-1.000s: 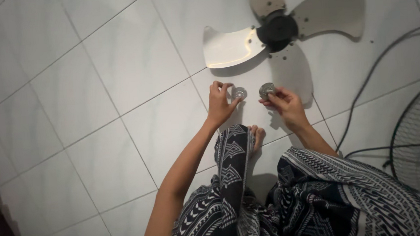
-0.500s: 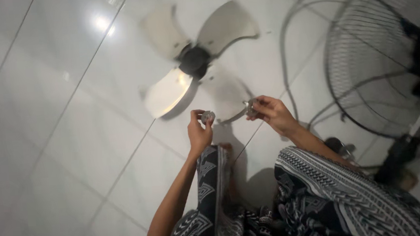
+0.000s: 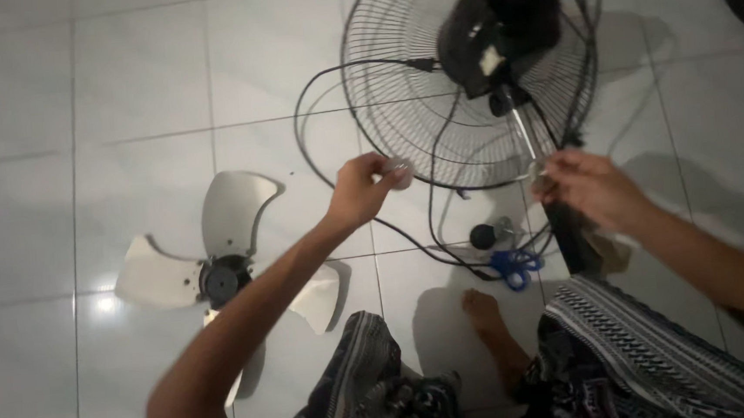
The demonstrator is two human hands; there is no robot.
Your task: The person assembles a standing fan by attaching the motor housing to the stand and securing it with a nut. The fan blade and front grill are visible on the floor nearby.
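White glossy floor tiles (image 3: 118,78) fill the view, and the camera has swung since a second ago: the fan blade (image 3: 219,263) that lay at twelve o'clock above the hands now lies at eight o'clock, low on the left, while the wire fan guard (image 3: 435,117) with its dark motor housing (image 3: 507,16) has come from the right edge up to twelve and one o'clock. By my reading the person has turned from the blade toward the fan body, carrying both small parts along. From the left, the left hand (image 3: 362,188) reaches up from seven o'clock, fingers pinched narrow around a small round metal nut (image 3: 397,170), held in the air just at the guard's lower rim. A black power cord (image 3: 323,134) loops across the tiles behind that hand. Below the guard, near centre, blue-handled scissors (image 3: 515,264) and a small dark knob (image 3: 484,236) lie on the floor, with a bare foot (image 3: 484,310) at six o'clock. At three o'clock the right hand (image 3: 589,189) is closed tight on a second small metal piece (image 3: 540,171), blurred, beside the fan's metal shaft (image 3: 519,129).
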